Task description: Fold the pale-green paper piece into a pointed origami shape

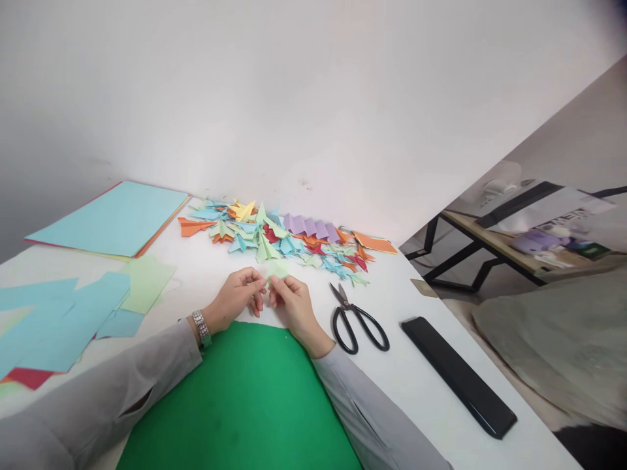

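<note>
Between my two hands is a small piece of pale green paper (277,268), pinched at its near edge; its exact folds are blurred. My left hand (238,294) grips it with thumb and forefinger, the other fingers curled below. On the other side my right hand (294,301) pinches it too. Under my wrists lies a large green sheet (240,398). Just beyond my hands spreads a pile of small folded paper pieces (267,245) in several colours. A pair of black-handled scissors (349,313) lies right of my right hand, blades slightly apart and pointing away.
A stack of large coloured sheets (112,219) lies at the back left, against the wall. Nearer on the left are loose blue and green paper pieces (98,313). A long black object (458,375) rests near the table's right edge. Beyond it stands a cluttered shelf (519,241).
</note>
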